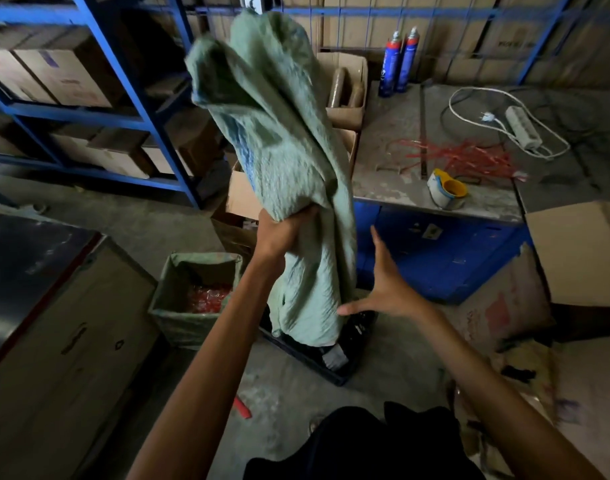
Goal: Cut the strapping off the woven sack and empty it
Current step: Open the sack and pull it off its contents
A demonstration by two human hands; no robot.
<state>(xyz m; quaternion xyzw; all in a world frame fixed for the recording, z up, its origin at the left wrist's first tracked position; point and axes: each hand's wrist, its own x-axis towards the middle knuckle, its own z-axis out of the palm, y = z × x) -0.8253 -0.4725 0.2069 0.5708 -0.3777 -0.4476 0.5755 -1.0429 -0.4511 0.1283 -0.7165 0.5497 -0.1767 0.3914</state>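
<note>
A green woven sack [279, 133] hangs upright in the middle of the head view, limp and crumpled, its upper end blurred. My left hand [282, 230] grips a fold of it about halfway down. Its lower end rests in a black crate [331, 362] on the floor, where dark items show beneath it. My right hand [386, 289] is spread open beside the sack's lower part, thumb near the fabric, holding nothing. Cut red strapping [466, 157] lies in a loose pile on the grey workbench [400, 188].
A sack-lined box [196, 296] holding red scraps stands left of the crate. Blue shelving with cartons [89, 98] fills the left. The bench carries a yellow tape dispenser [447, 192], a power strip [523, 128] and two spray cans [398, 60]. Cartons [583, 251] sit right.
</note>
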